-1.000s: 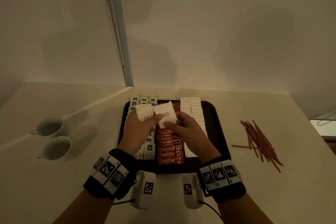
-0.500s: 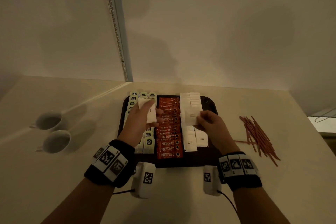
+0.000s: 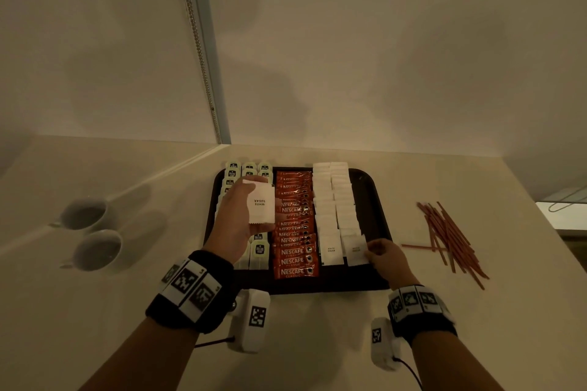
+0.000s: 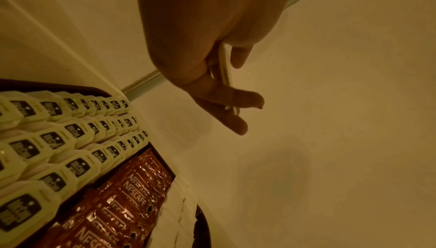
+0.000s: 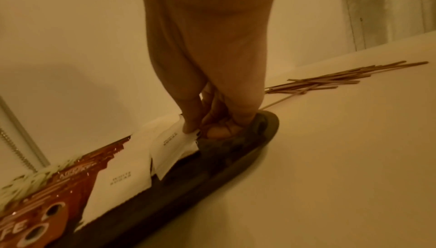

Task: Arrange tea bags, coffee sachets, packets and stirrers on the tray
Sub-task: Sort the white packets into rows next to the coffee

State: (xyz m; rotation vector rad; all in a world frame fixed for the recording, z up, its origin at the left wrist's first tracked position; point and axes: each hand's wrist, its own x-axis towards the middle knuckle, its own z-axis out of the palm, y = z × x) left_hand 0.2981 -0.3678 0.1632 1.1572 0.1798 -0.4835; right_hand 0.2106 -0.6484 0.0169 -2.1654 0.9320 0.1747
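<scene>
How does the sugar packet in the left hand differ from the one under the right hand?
The left hand holds its white sugar packet raised above the tray; the packet at the right hand lies flat on the tray, ending the sugar row. The raised one's print reads upside down, the other's upright. Both are white "WHITE SUGAR" sachets.

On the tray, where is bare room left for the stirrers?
A bare strip of tray runs between the sugar packets and the right rim, above the right hand; a thinner strip lies along the near rim. Tea bags, coffee sachets and sugar fill the rest. The stirrers lie on the table.
</scene>
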